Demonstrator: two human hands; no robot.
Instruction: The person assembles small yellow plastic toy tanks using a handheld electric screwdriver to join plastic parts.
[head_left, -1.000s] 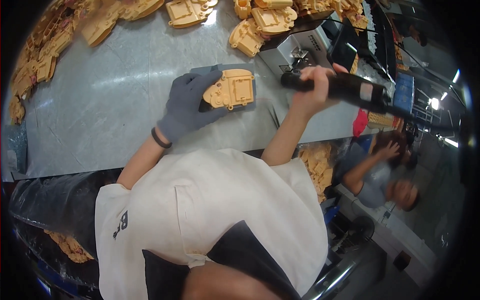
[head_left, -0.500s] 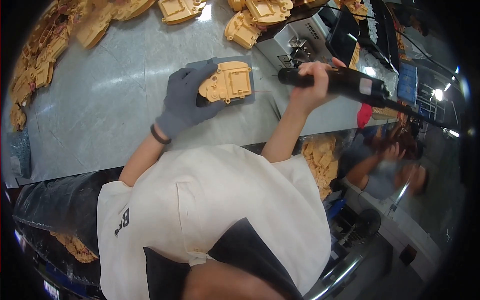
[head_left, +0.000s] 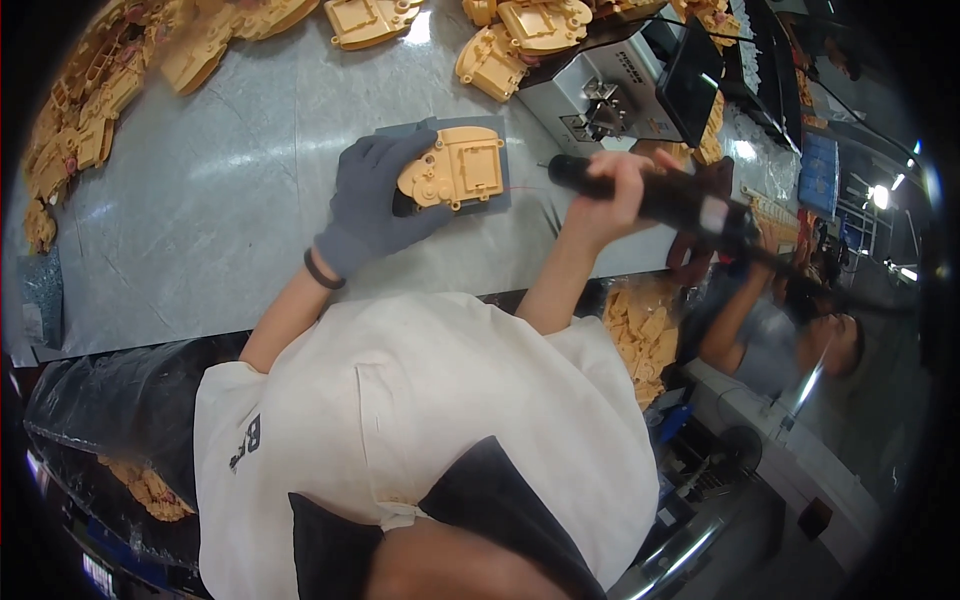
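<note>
My left hand, in a grey glove with a dark band at the wrist, grips a yellow-orange plastic housing by its left end. Pegs and a square recess show on the housing's upper face. It rests on a dark grey pad on the table. Bare, my right hand is wrapped round a black electric screwdriver, tilted with its cable end away to the right. The screwdriver's thin tip points left, apart from the housing and to its right.
A silver box-shaped machine stands at the back right. More yellow housings lie along the far edge, and a pile of them curves down the left. Bags of parts hang at the near edge. Another person sits at the right.
My right hand has brought the screwdriver slightly left and nearer to me. The left hand and housing stay nearly in place. At the right, the other person's arm and head have moved.
</note>
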